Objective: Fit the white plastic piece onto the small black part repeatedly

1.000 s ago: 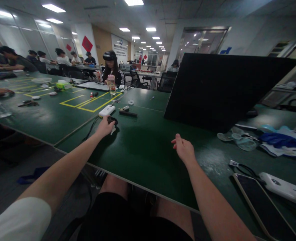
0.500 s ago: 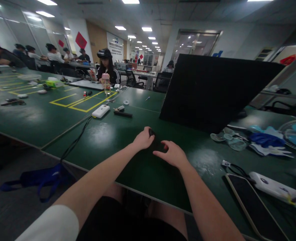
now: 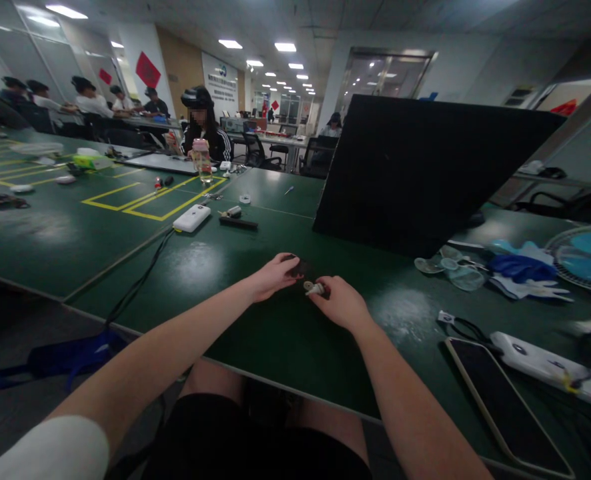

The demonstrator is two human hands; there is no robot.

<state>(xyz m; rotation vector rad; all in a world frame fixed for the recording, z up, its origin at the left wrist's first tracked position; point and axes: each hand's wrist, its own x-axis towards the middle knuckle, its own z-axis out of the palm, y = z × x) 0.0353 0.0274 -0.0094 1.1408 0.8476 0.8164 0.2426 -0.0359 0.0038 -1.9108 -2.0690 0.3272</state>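
Observation:
My left hand point(image 3: 275, 277) is closed around a small dark piece point(image 3: 299, 269), whose exact kind is blurred against the dark green table point(image 3: 270, 353). Between the thumb and fingers of my right hand point(image 3: 344, 303) is a small pale cylindrical piece point(image 3: 316, 289) with a round, disc-like end facing left. The two hands are close together over the table, and the pale piece is just right of and below the dark one. Whether the two pieces touch I cannot tell.
A large black panel point(image 3: 425, 180) stands at the right. Nearer are a phone point(image 3: 505, 407), a white power bank point(image 3: 550, 370), gloves point(image 3: 525, 270) and a fan point(image 3: 588, 257). A black bar point(image 3: 239, 223) and another white power bank point(image 3: 192, 218) lie left. A person point(image 3: 205, 130) sits opposite.
My right hand, with nothing visible between its fingers before, now has the pale cylindrical piece. My left hand still grips the dark piece and has turned slightly. The view has shifted a little.

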